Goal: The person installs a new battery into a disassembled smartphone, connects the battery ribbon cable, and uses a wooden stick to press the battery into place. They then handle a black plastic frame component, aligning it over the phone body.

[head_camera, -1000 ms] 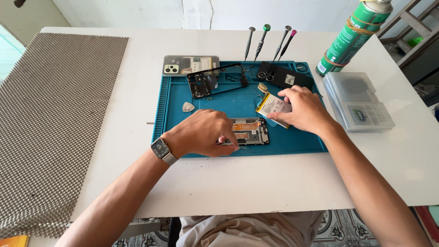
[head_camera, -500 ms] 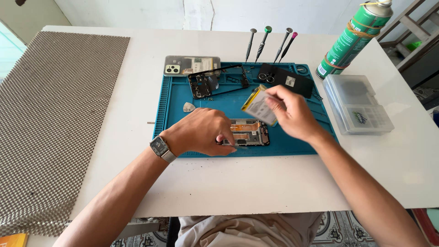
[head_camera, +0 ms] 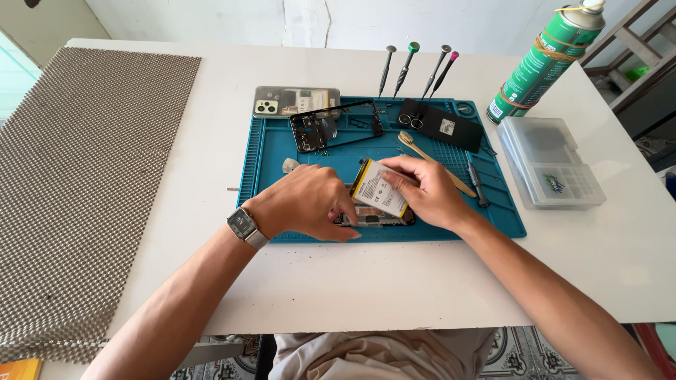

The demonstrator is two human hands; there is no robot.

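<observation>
My right hand [head_camera: 429, 193] pinches the battery [head_camera: 380, 188], tilted over the opened phone [head_camera: 377, 218] on the blue mat [head_camera: 282, 151]; my left hand [head_camera: 306, 204], curled, steadies the phone. A careless tilt could bend the battery.

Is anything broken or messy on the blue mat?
Nothing looks spilled. The phone under the left hand lies opened, and the right hand holds its battery tilted, one edge lifted. The black frame lies askew.
</observation>
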